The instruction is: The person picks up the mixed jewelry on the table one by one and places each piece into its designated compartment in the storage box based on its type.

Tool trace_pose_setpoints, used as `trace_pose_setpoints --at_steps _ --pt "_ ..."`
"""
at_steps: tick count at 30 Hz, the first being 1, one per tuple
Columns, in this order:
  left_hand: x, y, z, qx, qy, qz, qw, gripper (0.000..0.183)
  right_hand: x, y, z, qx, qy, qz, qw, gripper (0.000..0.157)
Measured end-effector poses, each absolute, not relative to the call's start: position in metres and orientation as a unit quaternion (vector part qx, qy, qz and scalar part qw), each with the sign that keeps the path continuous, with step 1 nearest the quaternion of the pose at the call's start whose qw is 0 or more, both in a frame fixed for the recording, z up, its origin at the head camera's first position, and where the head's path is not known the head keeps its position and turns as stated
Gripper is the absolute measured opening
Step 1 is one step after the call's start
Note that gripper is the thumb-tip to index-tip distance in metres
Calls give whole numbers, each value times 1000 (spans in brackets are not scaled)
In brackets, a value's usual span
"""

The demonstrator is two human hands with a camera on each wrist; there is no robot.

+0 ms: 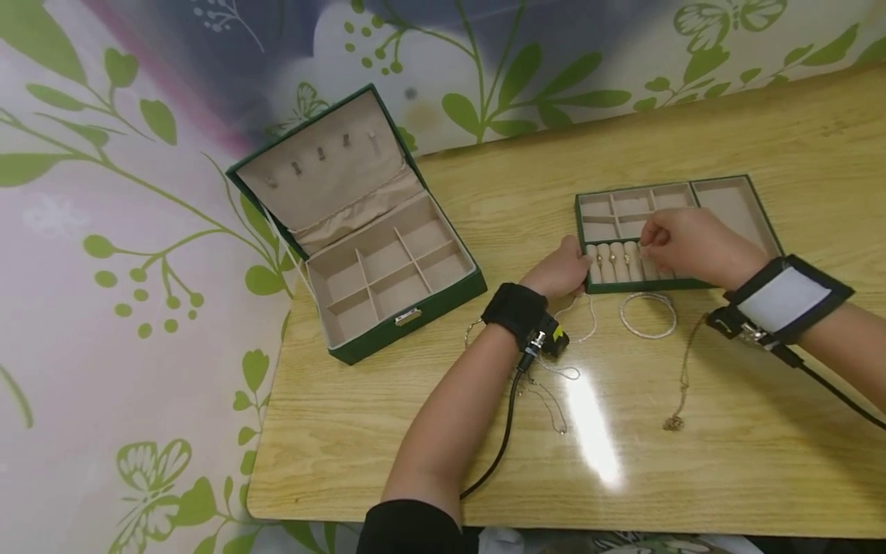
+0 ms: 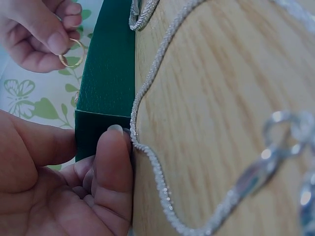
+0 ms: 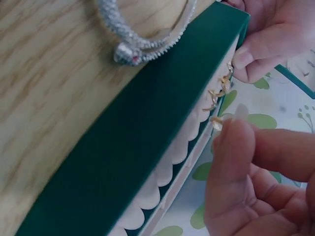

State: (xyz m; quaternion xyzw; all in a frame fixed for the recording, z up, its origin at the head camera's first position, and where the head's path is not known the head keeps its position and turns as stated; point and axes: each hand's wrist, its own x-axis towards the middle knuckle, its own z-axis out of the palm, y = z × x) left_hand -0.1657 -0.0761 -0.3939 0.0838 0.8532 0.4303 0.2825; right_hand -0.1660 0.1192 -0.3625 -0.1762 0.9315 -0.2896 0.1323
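Between thumb and fingertips, my right hand [image 1: 699,242] pinches a gold ring [image 2: 81,58] just above the padded ring rolls of a green jewellery tray [image 1: 727,201]. Several gold rings [image 1: 613,258] sit in the rolls at the tray's left end. My left hand [image 1: 559,269] grips the tray's front left corner; in the left wrist view its thumb and fingers press either side of the green wall. The tray's upper compartments are partly covered by the right hand. A silver bracelet [image 1: 647,315] lies on the table in front of the tray.
An open green jewellery box [image 1: 408,304] with divided compartments and hooks in its lid stands to the left. Silver chains [image 1: 590,329] lie around my left wrist. A gold necklace [image 1: 681,385] lies near my right wrist. Patterned cloth covers the wall behind the wooden table [image 1: 332,446].
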Motion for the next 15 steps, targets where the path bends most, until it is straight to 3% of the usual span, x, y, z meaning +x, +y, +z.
trace_pose_setpoints --at_steps 15 --pt "-165 -75 -393 81 855 428 281 15 -171 114 -371 -146 934 -290 147 15"
